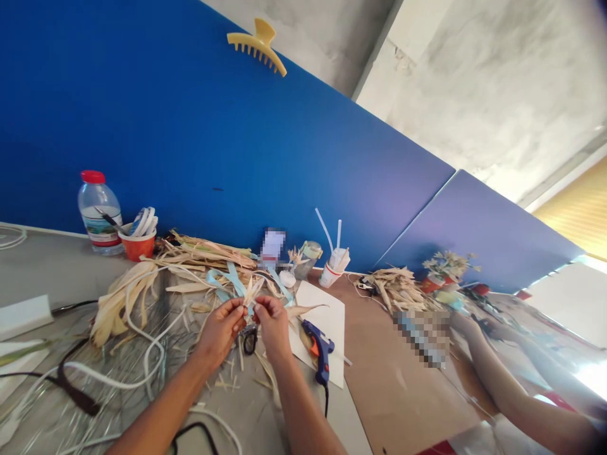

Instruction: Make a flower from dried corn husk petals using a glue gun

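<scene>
With left hand (219,332) and right hand (274,325) equally near, pinching between narrowed fingers (233,306) a small, cream, pointed-petalled, husk-like flower (252,291), lengthwise toward the far side.

Head camera, one: worn, facing forward and down; hands (219,332) close, at seven o'clock; panel (284,151) farther, at twelve.

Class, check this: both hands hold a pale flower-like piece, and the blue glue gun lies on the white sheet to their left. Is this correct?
No: the head view shows the blue glue gun on the white sheet to their right. The left hand and right hand do hold the pale flower-like piece.
</scene>
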{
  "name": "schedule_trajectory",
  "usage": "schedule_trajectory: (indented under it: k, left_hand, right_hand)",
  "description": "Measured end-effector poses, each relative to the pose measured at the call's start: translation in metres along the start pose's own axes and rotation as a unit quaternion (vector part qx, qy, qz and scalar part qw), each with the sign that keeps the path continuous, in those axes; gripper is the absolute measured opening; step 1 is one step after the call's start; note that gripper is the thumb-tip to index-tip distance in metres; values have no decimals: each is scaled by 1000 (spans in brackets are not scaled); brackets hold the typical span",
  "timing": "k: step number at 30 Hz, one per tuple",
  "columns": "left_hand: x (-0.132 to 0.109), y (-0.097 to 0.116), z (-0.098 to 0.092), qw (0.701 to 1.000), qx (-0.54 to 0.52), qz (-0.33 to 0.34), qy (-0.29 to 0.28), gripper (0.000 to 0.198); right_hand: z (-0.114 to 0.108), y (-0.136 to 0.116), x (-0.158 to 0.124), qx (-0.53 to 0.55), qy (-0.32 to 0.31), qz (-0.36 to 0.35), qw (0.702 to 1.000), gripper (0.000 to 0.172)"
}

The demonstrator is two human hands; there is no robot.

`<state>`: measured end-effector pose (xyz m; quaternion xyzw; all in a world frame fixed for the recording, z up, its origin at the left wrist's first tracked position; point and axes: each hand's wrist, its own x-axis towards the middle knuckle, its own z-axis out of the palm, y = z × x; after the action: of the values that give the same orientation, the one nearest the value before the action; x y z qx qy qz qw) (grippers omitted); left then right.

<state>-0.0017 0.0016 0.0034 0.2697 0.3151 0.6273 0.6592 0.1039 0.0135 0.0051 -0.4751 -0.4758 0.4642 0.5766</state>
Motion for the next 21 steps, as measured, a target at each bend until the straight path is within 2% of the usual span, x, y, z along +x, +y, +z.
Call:
schedule_trajectory:
  k: [3, 13, 21]
  left_hand:
    - [0, -2, 2, 1000, 15, -1, 11, 26]
    - [5, -16, -7, 995, 93, 35, 25, 22]
    - [6, -21, -9, 994, 93, 44, 35, 23]
  right_hand:
    - [8, 6, 1, 22, -2, -1, 1000, 5]
    - [7, 8, -5, 41, 4, 6, 999, 6]
    - [9, 13, -7, -2, 38, -24, 999, 10]
